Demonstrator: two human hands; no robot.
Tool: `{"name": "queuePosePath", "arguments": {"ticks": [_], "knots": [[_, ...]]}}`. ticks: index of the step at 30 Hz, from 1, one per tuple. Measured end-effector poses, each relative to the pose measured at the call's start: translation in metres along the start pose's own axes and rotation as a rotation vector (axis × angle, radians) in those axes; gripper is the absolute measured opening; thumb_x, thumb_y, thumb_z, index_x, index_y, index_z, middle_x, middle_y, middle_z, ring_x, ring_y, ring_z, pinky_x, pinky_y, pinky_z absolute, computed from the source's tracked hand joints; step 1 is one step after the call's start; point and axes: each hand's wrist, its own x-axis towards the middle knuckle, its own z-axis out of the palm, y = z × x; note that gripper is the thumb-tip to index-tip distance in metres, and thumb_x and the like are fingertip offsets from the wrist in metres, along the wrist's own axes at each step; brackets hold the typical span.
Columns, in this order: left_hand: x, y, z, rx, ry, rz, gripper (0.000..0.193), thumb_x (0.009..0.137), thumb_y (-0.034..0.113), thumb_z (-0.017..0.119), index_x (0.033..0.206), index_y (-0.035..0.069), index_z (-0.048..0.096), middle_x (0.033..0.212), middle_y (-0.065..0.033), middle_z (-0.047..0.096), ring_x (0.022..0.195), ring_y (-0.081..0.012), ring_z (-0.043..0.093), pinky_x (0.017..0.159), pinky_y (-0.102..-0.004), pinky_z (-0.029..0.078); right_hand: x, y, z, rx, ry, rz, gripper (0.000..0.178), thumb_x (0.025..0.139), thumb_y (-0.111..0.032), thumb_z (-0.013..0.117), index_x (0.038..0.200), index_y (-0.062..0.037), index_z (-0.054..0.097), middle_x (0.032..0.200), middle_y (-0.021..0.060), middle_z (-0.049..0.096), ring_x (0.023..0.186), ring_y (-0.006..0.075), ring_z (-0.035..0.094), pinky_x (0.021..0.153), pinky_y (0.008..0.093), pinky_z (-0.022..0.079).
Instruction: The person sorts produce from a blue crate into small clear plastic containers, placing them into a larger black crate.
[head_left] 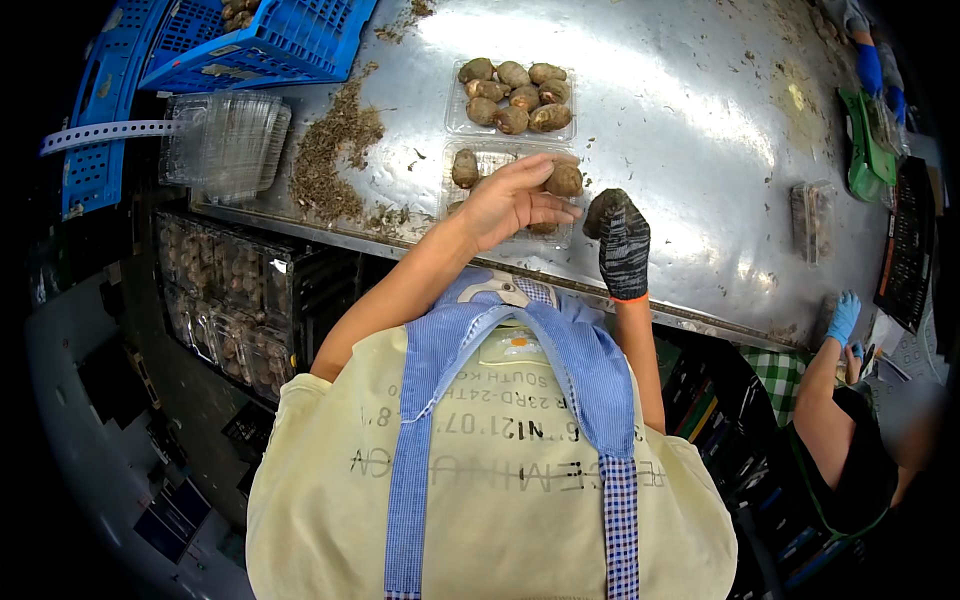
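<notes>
My left hand (pixel 510 204), bare, reaches over a clear plastic tray (pixel 449 200) at the table's near edge. Between its thumb and fingers sits a brown taro tuber (pixel 566 180). Another tuber (pixel 465 168) lies in this tray at the left, and the hand covers part of what else is inside. To its right, my right hand (pixel 624 245) wears a grey-black knit glove with an orange cuff. Its fingers are curled, with dark, soiled tips; what they hold, if anything, cannot be made out. Just beyond, a second clear tray (pixel 459 122) holds several taro tubers (pixel 523 97).
Left on the metal table (pixel 690 130) are stacked clear trays (pixel 225 145), brown debris (pixel 330 150) and a blue crate (pixel 270 50). Packed trays (pixel 225 300) stand below. Right are a clear pack (pixel 812 220), a green scale (pixel 868 150) and a co-worker's blue-gloved hand (pixel 845 315); blue sleeves (pixel 870 70) show beyond.
</notes>
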Motion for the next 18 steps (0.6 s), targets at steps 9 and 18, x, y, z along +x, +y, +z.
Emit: {"name": "queuePosePath", "arguments": {"ticks": [9,18], "knots": [[0.000,-0.027,0.010,0.360,0.124,-0.349,0.056,0.092,0.052,0.028,0.096,0.003,0.055,0.060,-0.0024,0.050,0.048,-0.0106,0.044,0.043,-0.0234,0.036,0.006,-0.039,0.022,-0.563,0.140,-0.338,0.021,0.083,-0.024,0.054,0.087,-0.0035,0.057,0.072,0.0119,0.056,0.061,0.0257,0.056,0.056,0.0327,0.044],[-0.001,-0.024,0.014,0.100,0.049,-0.534,0.061,0.089,0.059,0.026,0.074,0.005,0.049,0.055,0.0003,0.037,0.043,-0.0085,0.028,0.038,-0.0220,0.024,0.003,0.011,0.005,-0.580,0.111,-0.173,0.017,0.086,-0.011,0.045,0.088,0.0001,0.058,0.065,0.0124,0.057,0.054,0.0268,0.053,0.049,0.0345,0.042]]}}
